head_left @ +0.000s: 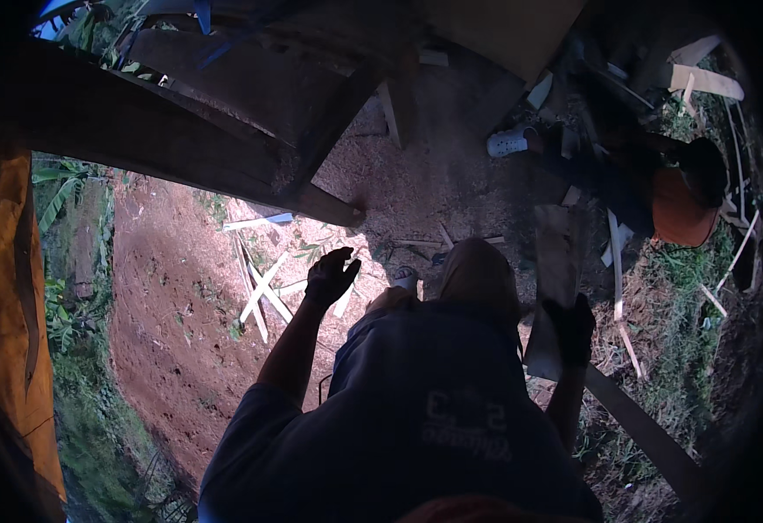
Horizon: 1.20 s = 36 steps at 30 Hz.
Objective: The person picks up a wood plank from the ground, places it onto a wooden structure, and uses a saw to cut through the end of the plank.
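My left hand is raised in front of me over the sunlit ground, dark in shadow. Its fingers are bent and spread, with nothing between them. At my right side, my right hand is closed at the edge of a long, flat wooden board. The board stretches away from me beside my knee. Shadow hides the exact finger placement on it.
Ahead to the left, a thick dark beam crosses the view. Loose wood strips lie on the sunlit soil. Another person is at the right among offcuts. An orange sheet hangs far left.
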Each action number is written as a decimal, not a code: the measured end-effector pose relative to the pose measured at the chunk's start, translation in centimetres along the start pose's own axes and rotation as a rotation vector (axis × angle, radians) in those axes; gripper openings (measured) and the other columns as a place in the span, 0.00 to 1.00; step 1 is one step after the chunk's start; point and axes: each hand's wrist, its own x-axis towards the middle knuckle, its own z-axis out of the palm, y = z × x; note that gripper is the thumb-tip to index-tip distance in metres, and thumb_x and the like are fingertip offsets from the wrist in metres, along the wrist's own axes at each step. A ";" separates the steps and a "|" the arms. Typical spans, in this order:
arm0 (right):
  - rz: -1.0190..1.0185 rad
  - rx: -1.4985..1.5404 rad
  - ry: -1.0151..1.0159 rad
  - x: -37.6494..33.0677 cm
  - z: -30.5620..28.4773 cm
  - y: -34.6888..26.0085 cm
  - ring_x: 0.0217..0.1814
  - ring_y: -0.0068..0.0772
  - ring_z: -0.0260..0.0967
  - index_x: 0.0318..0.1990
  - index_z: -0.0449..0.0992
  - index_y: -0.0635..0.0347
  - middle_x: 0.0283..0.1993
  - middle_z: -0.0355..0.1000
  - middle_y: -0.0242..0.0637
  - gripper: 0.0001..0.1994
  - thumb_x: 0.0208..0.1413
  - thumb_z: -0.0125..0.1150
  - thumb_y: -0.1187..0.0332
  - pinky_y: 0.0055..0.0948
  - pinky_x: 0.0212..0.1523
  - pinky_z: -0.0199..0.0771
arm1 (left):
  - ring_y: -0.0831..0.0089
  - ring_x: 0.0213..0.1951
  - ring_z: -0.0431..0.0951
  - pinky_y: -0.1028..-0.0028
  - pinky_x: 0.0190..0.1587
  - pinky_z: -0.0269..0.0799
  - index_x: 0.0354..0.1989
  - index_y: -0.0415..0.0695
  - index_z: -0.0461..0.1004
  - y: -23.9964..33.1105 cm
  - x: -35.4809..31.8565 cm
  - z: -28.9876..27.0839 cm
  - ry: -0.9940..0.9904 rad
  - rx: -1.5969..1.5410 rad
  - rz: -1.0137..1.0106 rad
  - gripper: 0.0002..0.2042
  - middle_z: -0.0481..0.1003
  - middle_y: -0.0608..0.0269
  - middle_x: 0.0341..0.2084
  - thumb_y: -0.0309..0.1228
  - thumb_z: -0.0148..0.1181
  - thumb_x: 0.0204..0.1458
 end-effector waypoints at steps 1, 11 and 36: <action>0.015 -0.012 0.010 2.0 -1.2 -2.2 0.51 0.60 0.79 0.52 0.75 0.70 0.47 0.78 0.61 0.34 0.49 0.78 0.49 0.52 0.51 0.77 | 0.57 0.48 0.85 0.61 0.51 0.81 0.55 0.45 0.80 5.1 4.9 -3.4 0.089 -0.030 0.088 0.18 0.84 0.56 0.46 0.39 0.69 0.59; -0.324 -0.043 -0.139 28.6 -9.6 -27.9 0.63 0.59 0.72 0.66 0.68 0.70 0.59 0.75 0.56 0.49 0.42 0.83 0.45 0.49 0.61 0.73 | 0.54 0.53 0.81 0.58 0.56 0.75 0.55 0.46 0.80 21.0 34.0 -21.0 0.643 0.105 0.224 0.16 0.82 0.54 0.50 0.32 0.69 0.59; -1.588 -0.321 -0.167 39.8 0.1 -62.1 0.48 0.42 0.74 0.46 0.74 0.51 0.43 0.73 0.38 0.15 0.55 0.65 0.56 0.44 0.49 0.71 | 0.50 0.59 0.76 0.53 0.63 0.71 0.58 0.40 0.75 3.0 56.3 -36.9 0.589 0.254 -0.317 0.24 0.79 0.47 0.52 0.37 0.64 0.54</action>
